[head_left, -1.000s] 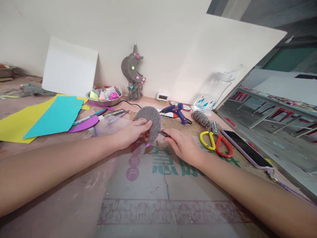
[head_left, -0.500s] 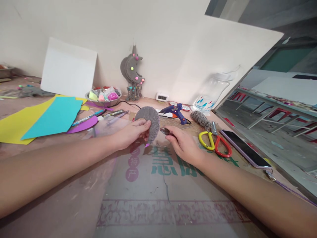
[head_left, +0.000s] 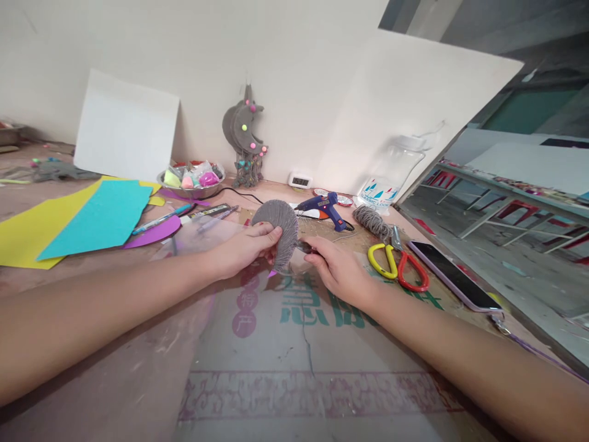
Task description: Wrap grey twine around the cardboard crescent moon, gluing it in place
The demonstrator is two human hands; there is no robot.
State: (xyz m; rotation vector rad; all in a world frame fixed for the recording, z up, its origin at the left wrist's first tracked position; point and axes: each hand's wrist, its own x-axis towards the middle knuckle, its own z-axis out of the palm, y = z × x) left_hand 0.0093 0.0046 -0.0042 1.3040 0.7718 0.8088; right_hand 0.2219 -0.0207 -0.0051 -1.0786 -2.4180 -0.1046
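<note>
A crescent shape wrapped in grey yarn (head_left: 286,228) is upright over the middle of the work surface, a bit of purple showing at its lower tip. My left hand (head_left: 255,245) grips it by its inner edge, thumb in front. Close to its right edge, my right hand (head_left: 338,267) is closed on a small dark bundle (head_left: 304,247) that looks like grey yarn; the fingers partly hide it. Behind the hands lie a blue glue gun (head_left: 326,209) and a ball of grey yarn (head_left: 372,222).
Scissors (head_left: 399,267) with yellow and red handles and a phone (head_left: 453,276) lie to the right. Blue foam sheet (head_left: 99,218) and a metal bowl (head_left: 191,188) of clay packets are at left. A finished moon hanging (head_left: 246,132) is against the wall board. A plastic jug (head_left: 391,172) stands behind.
My right hand has moved slightly left, bringing the dark bundle up to the crescent's right edge. The crescent has shifted very little in my left hand.
</note>
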